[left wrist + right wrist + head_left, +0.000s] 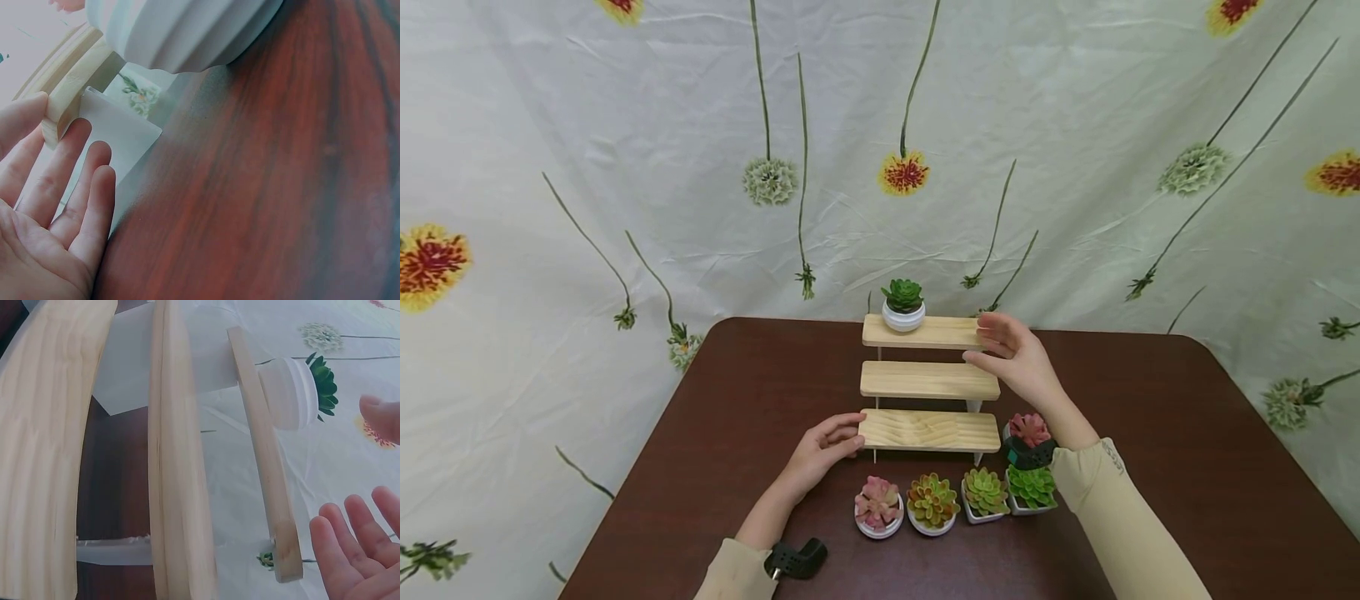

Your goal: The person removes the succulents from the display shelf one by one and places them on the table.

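Observation:
A three-tier wooden display stand (928, 431) with pale boards stands on the table. My left hand (818, 454) holds the left end of its lowest board, with the thumb and fingertips at the board's end (72, 94). Beside the right end of the top board (951, 333), my right hand (1021, 362) is raised with fingers spread and nothing in them. The right wrist view shows that hand (356, 556) apart from the board's end. On the top board's left part sits a green succulent in a round white pot (903, 308).
In front of the stand are a pink succulent (877, 503), an orange-green one (933, 502), a light green one (985, 493) and a bright green one (1032, 487). Another pink succulent (1028, 428) is partly behind my right wrist. A flowered cloth (850, 233) hangs behind the table (760, 392).

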Action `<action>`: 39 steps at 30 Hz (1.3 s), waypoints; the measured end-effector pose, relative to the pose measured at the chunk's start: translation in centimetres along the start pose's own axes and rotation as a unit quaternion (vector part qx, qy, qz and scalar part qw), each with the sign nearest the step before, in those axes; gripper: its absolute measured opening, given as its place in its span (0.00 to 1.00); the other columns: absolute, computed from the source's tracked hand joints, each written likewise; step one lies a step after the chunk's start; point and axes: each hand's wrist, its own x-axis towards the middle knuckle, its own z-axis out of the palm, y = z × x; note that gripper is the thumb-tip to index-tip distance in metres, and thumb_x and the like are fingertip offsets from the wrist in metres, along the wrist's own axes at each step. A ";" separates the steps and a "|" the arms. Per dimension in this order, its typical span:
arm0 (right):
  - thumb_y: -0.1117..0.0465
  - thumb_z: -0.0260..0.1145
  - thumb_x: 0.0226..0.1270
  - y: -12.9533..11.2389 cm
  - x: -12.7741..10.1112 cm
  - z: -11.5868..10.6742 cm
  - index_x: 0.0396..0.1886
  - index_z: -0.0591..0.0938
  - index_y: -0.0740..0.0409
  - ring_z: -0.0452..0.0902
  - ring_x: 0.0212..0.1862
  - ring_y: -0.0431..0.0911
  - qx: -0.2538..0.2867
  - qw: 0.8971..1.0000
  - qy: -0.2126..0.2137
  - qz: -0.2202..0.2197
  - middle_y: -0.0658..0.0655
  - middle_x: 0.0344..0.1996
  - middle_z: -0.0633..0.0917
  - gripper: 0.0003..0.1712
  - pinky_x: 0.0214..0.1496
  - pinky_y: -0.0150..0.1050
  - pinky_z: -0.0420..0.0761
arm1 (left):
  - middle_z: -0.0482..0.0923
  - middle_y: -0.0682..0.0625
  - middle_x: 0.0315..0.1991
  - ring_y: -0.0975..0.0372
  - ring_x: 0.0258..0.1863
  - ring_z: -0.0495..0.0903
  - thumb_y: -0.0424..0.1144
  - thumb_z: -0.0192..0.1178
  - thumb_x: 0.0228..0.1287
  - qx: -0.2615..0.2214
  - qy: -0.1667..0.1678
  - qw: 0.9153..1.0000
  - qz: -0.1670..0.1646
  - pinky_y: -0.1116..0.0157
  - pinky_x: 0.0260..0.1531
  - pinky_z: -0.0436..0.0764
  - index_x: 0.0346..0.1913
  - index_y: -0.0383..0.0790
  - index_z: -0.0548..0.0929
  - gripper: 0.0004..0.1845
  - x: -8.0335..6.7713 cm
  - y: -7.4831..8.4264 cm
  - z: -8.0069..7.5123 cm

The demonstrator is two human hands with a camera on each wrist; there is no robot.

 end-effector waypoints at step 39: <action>0.63 0.71 0.56 -1.0 4.8 5.3 0.67 0.63 0.63 0.64 0.64 0.54 0.051 0.999 0.005 0.003 0.62 0.63 0.67 0.40 0.64 0.43 0.66 | 0.75 0.33 0.51 0.66 0.42 0.79 0.31 0.58 0.65 0.004 0.000 1.000 0.001 0.66 0.42 0.79 0.59 0.28 0.72 0.21 0.0 -0.1 -0.1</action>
